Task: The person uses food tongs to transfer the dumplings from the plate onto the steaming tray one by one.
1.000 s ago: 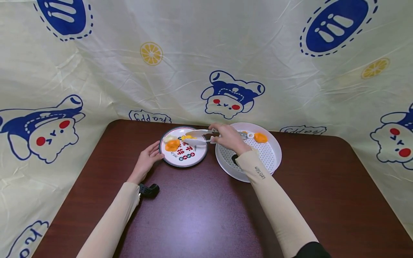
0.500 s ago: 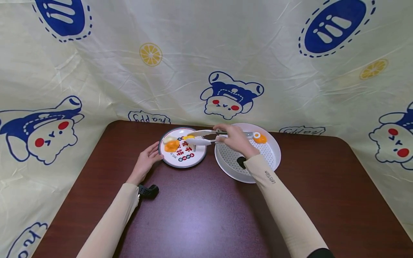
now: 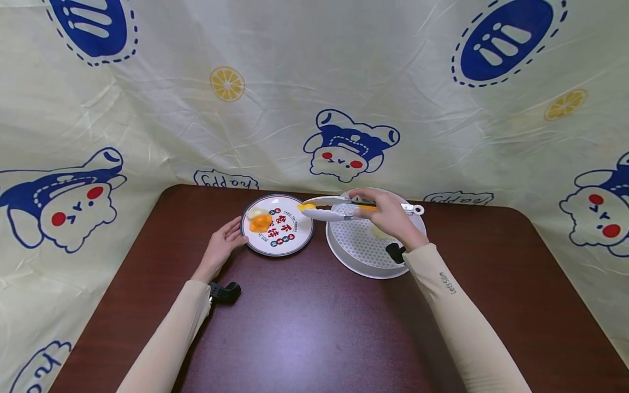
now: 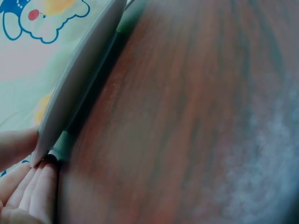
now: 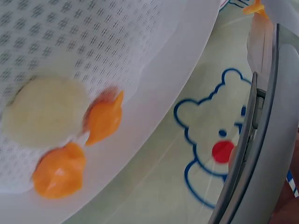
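Note:
My left hand (image 3: 221, 245) pinches the left rim of a white plate (image 3: 297, 240) with red and blue print, thumb on top and fingers beneath. On the plate lie an orange piece (image 3: 260, 222) and a pale piece (image 3: 256, 212). My right hand (image 3: 393, 215) grips metal tongs (image 3: 326, 215) with broad white tips. A small yellow-orange piece (image 3: 307, 207) is caught between those tips, over the plate's right rim. Beneath the right hand stands a round white steamer basket (image 3: 354, 262). It contains a pale round piece (image 5: 44, 112) and two orange pieces, one (image 5: 60, 171) near the wall.
Both dishes stand near the far edge of a dark brown wooden table (image 3: 295, 327). A cream sheet (image 3: 245, 131) with blue cartoon prints hangs right behind it. Black straps (image 3: 226, 293) sit at the wrists.
The right hand and tongs have moved right, carrying the yellow-orange piece from over the plate's middle to its right rim. The left hand stays at the plate.

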Demonstrator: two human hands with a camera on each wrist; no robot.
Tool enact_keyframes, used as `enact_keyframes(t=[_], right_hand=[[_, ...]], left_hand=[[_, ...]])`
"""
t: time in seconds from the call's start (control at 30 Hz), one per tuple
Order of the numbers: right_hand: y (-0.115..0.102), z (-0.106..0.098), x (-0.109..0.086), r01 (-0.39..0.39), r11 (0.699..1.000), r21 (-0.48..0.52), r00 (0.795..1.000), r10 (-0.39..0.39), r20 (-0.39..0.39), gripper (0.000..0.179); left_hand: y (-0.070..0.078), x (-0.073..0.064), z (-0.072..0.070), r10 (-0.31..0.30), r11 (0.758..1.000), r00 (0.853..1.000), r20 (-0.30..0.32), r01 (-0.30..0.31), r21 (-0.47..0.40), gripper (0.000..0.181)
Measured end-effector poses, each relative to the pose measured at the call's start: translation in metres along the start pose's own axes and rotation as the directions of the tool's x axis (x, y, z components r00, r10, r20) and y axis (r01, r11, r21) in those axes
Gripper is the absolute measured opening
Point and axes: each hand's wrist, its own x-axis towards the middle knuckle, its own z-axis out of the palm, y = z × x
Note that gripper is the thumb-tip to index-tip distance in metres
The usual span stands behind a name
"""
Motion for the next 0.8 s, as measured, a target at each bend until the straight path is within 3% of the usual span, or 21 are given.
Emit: enact_keyframes(t=[0.4, 0.8], right_hand=[[0.028, -0.032, -0.028, -0.093, 0.996, -0.011, 0.994, 0.092, -0.056, 0.037], [0.056, -0.041, -0.047, -0.222, 0.974, -0.048, 0.973, 0.218, -0.070, 0.039]], left_hand=[[-0.003, 0.004, -0.001, -0.012, 1.000, 1.000, -0.011, 0.012, 0.014, 0.064], [-0.002, 0.002, -0.001, -0.008, 1.000, 1.000, -0.008, 0.008, 0.009, 0.064]])
